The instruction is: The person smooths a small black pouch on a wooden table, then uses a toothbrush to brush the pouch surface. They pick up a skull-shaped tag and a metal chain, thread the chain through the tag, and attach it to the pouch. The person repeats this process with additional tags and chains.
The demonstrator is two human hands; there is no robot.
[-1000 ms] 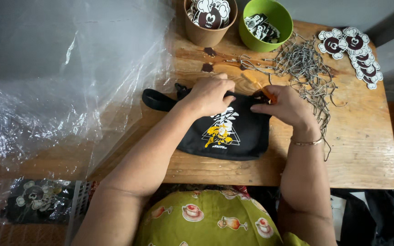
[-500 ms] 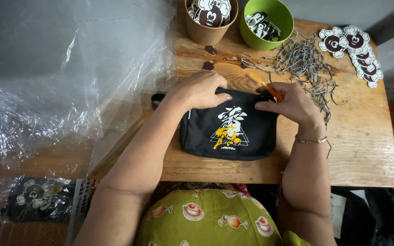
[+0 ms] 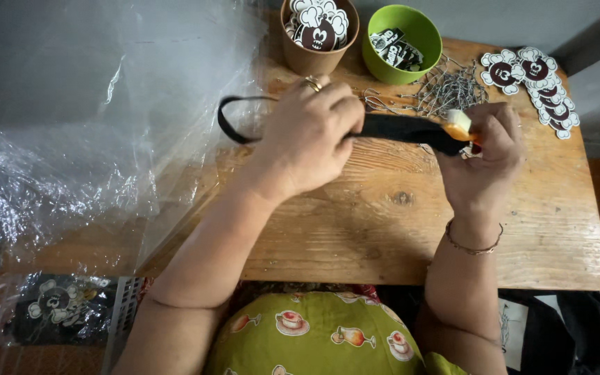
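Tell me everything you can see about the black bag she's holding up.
The black bag looks like soft fabric, seen edge-on as a thin dark band above the wooden table. Its black strap loops out to the left. The left hand grips its middle; the right hand pinches its right end beside a small orange-and-white piece.

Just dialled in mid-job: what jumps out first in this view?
Both hands meet over the middle of the wooden table: the left hand and right hand hold a black fabric pouch edge-on, its strap looping out to the left. Clear plastic sheeting covers the table's left side. At the far edge stand a brown cup and a green cup with printed pieces inside, beside a heap of metal clips.
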